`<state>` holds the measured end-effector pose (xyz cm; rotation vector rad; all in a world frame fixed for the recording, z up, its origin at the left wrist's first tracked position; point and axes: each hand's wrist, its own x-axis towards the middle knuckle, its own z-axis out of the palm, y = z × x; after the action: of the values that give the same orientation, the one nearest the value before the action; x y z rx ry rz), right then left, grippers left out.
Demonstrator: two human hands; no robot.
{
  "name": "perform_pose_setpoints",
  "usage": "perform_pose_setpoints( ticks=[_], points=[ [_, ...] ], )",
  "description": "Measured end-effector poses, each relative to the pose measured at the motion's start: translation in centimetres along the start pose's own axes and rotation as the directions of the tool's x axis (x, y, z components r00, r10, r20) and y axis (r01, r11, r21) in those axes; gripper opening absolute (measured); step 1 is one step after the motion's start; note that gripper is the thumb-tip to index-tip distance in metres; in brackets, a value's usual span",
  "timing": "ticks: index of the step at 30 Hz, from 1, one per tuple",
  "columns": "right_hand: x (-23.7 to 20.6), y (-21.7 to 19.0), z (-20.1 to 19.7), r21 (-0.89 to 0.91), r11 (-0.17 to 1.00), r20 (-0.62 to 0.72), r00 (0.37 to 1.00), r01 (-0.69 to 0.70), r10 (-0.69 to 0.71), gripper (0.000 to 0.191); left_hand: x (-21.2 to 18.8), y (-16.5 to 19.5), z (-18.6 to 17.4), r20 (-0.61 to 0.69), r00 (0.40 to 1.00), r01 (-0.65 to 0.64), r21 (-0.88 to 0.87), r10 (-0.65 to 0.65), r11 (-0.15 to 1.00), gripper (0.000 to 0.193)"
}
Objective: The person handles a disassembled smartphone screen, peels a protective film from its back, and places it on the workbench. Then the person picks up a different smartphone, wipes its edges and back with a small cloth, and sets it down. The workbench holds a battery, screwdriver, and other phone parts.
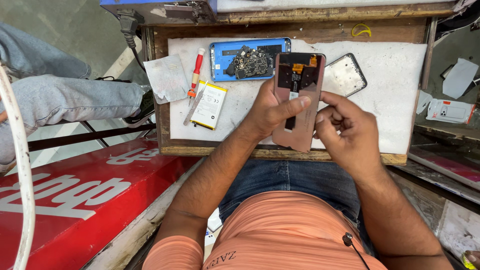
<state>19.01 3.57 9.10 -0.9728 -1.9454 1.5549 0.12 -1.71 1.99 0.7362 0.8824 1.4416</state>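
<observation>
My left hand [272, 107] clamped the phone screen assembly [298, 102] while my right hand [342, 127], pinched empty at three o'clock, needed gentle picking.

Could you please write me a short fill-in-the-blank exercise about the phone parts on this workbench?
1. The left hand holds the copper-coloured phone display panel, its thumb pressed on the panel's ____ side.
2. The red-handled screwdriver lies on the ____ foam mat.
3. The blue phone frame holds a black ____ board.
4. The right hand is beside the panel's ____ edge.

Missing words: back; white; circuit; right
</observation>
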Motion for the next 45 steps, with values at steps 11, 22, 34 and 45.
perform_pose_setpoints(
  ticks=[11,22,34,45],
  points=[
    [1.2,0.3,0.3,-0.022,1.000,-0.092,0.996,-0.012,0.010,0.021,0.1,-0.2,0.2,0.012,1.000,0.009,-0.013,-0.008,1.000,0.044],
    [0.7,0.5,-0.1,-0.032,0.999,-0.078,0.997,0.018,-0.020,0.025,0.2,-0.1,0.4,0.048,0.999,0.009,-0.021,-0.008,1.000,0.042],
    [1.5,1.0,-0.1,0.271,0.961,0.000,0.999,-0.045,0.046,0.024,-0.1,0.1,0.5,0.063,0.997,0.064,-0.192,-0.053,0.979,0.045],
    [0.6,1.4,-2.0,0.448,0.879,0.371,0.928,-0.161,-0.019,0.069,-0.3,0.5,0.1,0.047,0.993,0.117,-0.311,-0.108,0.943,0.046]
  ],
)
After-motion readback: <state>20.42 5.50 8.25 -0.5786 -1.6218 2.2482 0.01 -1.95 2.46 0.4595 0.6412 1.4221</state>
